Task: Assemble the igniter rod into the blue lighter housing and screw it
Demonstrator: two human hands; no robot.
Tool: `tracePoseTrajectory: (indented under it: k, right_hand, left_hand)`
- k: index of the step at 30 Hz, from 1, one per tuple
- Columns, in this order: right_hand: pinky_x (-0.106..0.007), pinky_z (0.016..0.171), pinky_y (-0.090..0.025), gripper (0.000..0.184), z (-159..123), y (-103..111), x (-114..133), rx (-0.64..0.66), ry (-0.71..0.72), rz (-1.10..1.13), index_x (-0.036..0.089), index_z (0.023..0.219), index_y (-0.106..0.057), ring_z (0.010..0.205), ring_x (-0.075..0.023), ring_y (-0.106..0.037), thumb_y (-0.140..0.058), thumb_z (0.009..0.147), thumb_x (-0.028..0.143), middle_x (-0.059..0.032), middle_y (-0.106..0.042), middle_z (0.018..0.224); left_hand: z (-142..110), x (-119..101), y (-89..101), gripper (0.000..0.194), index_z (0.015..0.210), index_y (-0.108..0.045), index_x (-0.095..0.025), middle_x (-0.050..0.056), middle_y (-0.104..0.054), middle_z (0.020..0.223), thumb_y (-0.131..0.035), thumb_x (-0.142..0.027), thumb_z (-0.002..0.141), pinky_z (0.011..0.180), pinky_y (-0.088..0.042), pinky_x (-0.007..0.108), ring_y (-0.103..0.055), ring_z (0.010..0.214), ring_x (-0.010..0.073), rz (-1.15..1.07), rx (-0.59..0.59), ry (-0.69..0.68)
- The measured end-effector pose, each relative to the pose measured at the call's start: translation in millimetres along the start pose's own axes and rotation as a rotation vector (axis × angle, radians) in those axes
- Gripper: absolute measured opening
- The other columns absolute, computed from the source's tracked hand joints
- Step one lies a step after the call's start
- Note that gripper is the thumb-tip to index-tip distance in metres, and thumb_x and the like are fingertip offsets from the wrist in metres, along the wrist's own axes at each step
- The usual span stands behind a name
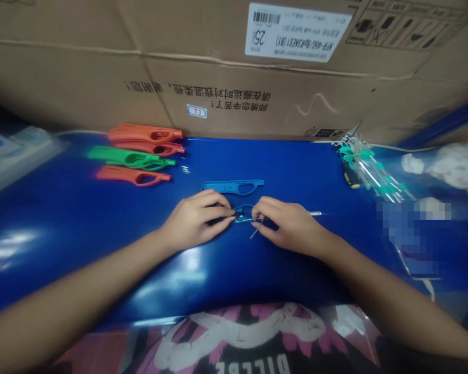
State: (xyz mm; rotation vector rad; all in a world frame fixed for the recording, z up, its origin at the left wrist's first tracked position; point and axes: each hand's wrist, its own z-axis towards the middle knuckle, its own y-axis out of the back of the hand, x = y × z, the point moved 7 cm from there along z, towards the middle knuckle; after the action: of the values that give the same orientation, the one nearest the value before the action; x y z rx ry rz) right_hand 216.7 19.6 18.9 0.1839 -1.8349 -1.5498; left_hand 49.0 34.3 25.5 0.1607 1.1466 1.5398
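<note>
A blue plastic lighter shell half (243,219) with a loop handle lies on the table between my two hands. My left hand (197,219) is closed at its left part, thumb and fingertips pinching a small black piece (239,213). Over its right part, my right hand (286,222) is closed in a pinch on a thin pale wire (253,231), whose end sticks out below the fingers. A slim metal rod (315,213) shows beyond the right hand, its other end hidden. Just behind both hands lies a second blue shell half (228,186).
Orange lighter shells (134,175) and green ones (130,157) lie back left, near tiny metal bits (185,169). Back right are several metal lighter tubes with green parts (380,171) and a black-yellow handled tool (350,176). A cardboard box (101,78) stands behind the blue table (81,228).
</note>
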Motion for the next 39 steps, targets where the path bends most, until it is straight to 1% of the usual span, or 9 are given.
tracePoseTrajectory:
  k: [2,4,8,15,18,27,32,36,39]
  right_hand:
    - [-0.026,0.062,-0.033,0.011,-0.4,-0.8,-0.2,0.0,0.014,-0.026,0.024,0.107,-0.059,0.079,-0.0124,-0.059,-0.056,0.096,0.025,0.0004,-0.064,0.104]
    - [-0.026,0.061,-0.034,0.015,-0.4,-1.4,-0.8,0.0,0.027,-0.051,0.025,0.111,-0.06,0.08,-0.0127,-0.06,-0.054,0.097,0.025,-0.0001,-0.065,0.108]
    - [-0.026,0.062,-0.035,0.014,1.0,-1.7,-3.0,-0.012,0.023,-0.052,0.025,0.109,-0.063,0.084,-0.0137,-0.062,-0.055,0.097,0.024,0.0001,-0.066,0.107]
    - [-0.025,0.064,-0.037,0.01,0.9,-1.8,-2.4,-0.042,0.011,-0.031,0.024,0.103,-0.061,0.086,-0.0136,-0.064,-0.058,0.094,0.021,0.0009,-0.067,0.103]
    - [-0.025,0.064,-0.037,0.011,-0.3,-0.8,-2.5,-0.056,0.006,-0.019,0.024,0.103,-0.061,0.085,-0.0135,-0.064,-0.058,0.093,0.02,0.0008,-0.067,0.102]
    - [-0.025,0.063,-0.037,0.006,-0.3,-0.7,-1.1,-0.036,0.001,-0.038,0.023,0.098,-0.062,0.082,-0.0139,-0.064,-0.058,0.094,0.022,0.0005,-0.067,0.101]
    - [-0.025,0.064,-0.038,0.011,-0.3,0.6,0.6,-0.08,0.021,-0.032,0.024,0.104,-0.062,0.086,-0.0142,-0.064,-0.056,0.095,0.023,0.0004,-0.068,0.103]
    - [-0.025,0.065,-0.039,0.01,0.1,0.3,0.7,-0.083,0.027,-0.028,0.023,0.099,-0.064,0.086,-0.0148,-0.065,-0.053,0.098,0.025,-0.0005,-0.069,0.101]
    - [-0.025,0.067,-0.041,0.011,-0.2,0.5,-1.0,-0.099,0.021,0.021,0.022,0.096,-0.064,0.086,-0.0148,-0.065,-0.054,0.098,0.024,-0.0011,-0.069,0.099]
  left_hand:
    - [-0.7,1.8,-0.7,0.011,0.098,-0.075,-0.018,0.006,-0.071,0.094,-0.067,-0.02,0.09,0.079,-0.056,0.029,-0.067,0.087,0.0162,0.005,0.004,0.005]
    - [-1.3,3.6,-1.2,0.012,0.1,-0.075,-0.018,0.006,-0.071,0.095,-0.067,-0.02,0.091,0.079,-0.056,0.029,-0.067,0.087,0.0159,0.005,-0.001,0.012]
    - [-1.6,4.9,-2.8,0.015,0.104,-0.075,-0.019,0.006,-0.071,0.096,-0.067,-0.021,0.092,0.079,-0.056,0.029,-0.067,0.087,0.0154,0.005,-0.009,0.02]
    - [-1.8,4.0,-3.4,0.015,0.104,-0.075,-0.019,0.006,-0.071,0.095,-0.066,-0.023,0.093,0.078,-0.057,0.03,-0.067,0.087,0.0156,0.011,-0.024,0.022]
    - [-2.0,3.2,-2.7,0.015,0.104,-0.075,-0.019,0.006,-0.071,0.094,-0.067,-0.022,0.092,0.077,-0.057,0.029,-0.067,0.086,0.0155,0.006,-0.029,0.017]
    - [-0.9,2.5,-2.5,0.014,0.103,-0.075,-0.019,0.005,-0.072,0.094,-0.067,-0.021,0.092,0.079,-0.056,0.029,-0.067,0.087,0.0158,0.001,-0.026,0.012]
    - [-0.5,2.0,-2.7,0.014,0.103,-0.075,-0.019,0.005,-0.072,0.094,-0.067,-0.021,0.092,0.079,-0.056,0.029,-0.068,0.087,0.0157,0.013,-0.028,0.01]
    - [-0.6,0.4,-2.5,0.013,0.101,-0.074,-0.019,0.005,-0.072,0.093,-0.067,-0.022,0.092,0.078,-0.056,0.029,-0.067,0.085,0.0155,0.015,-0.027,0.004]
    - [-0.8,0.2,-2.7,0.011,0.1,-0.074,-0.019,0.004,-0.072,0.093,-0.067,-0.022,0.092,0.078,-0.056,0.028,-0.067,0.085,0.0153,0.015,-0.02,0.009]
